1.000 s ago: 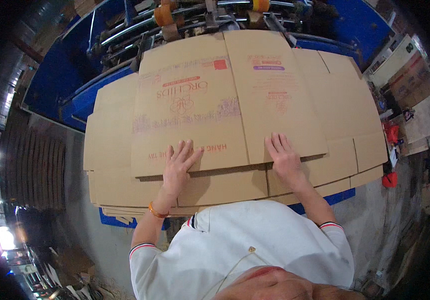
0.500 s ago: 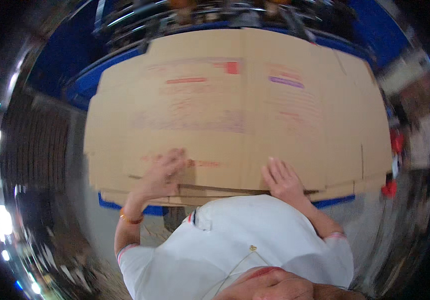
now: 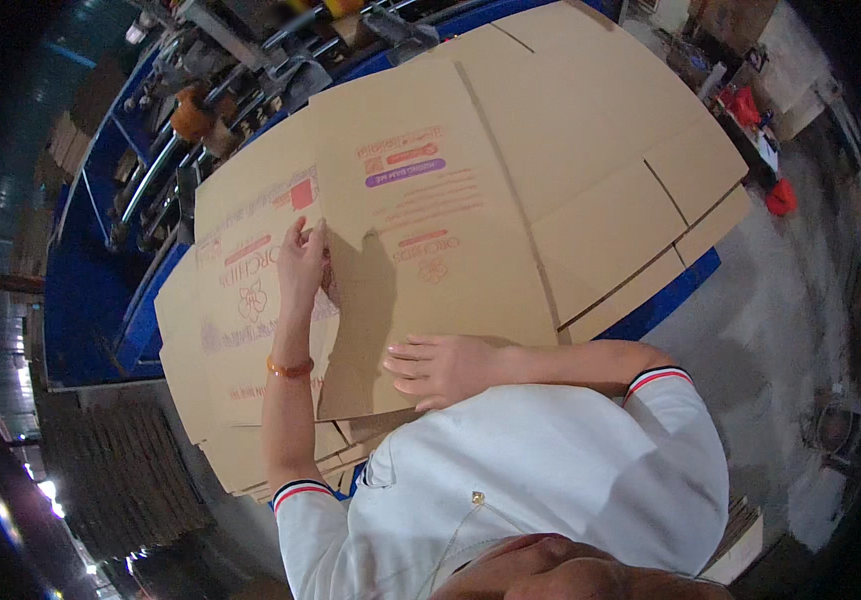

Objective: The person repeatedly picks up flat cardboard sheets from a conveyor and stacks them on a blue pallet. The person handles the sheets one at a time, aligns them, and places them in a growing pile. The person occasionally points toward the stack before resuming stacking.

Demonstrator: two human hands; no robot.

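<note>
A large brown cardboard sheet (image 3: 590, 130), printed in red and purple with crease lines and cut slots, lies in front of me. Its printed middle panel (image 3: 430, 260) meets a printed left panel (image 3: 235, 270) along a long upright line, and I cannot tell whether this is a fold or an edge. My left hand (image 3: 302, 262), with an orange bracelet at the wrist, is over that line, fingers apart and nothing visible in them; a shadow falls beside it. Flat on the near part of the middle panel rests my right hand (image 3: 445, 368), its fingers spread.
Beneath the cardboard shows a blue table edge (image 3: 665, 290). A machine with metal rods and rollers (image 3: 195, 120) stands at the far left. Stacked cardboard (image 3: 110, 470) is on the left, and red items (image 3: 778, 197) lie off to the right.
The view has turned, so the cardboard now appears tilted. My left hand has moved farther up the sheet, away from its near edge. My right hand has shifted left and lies flat.
</note>
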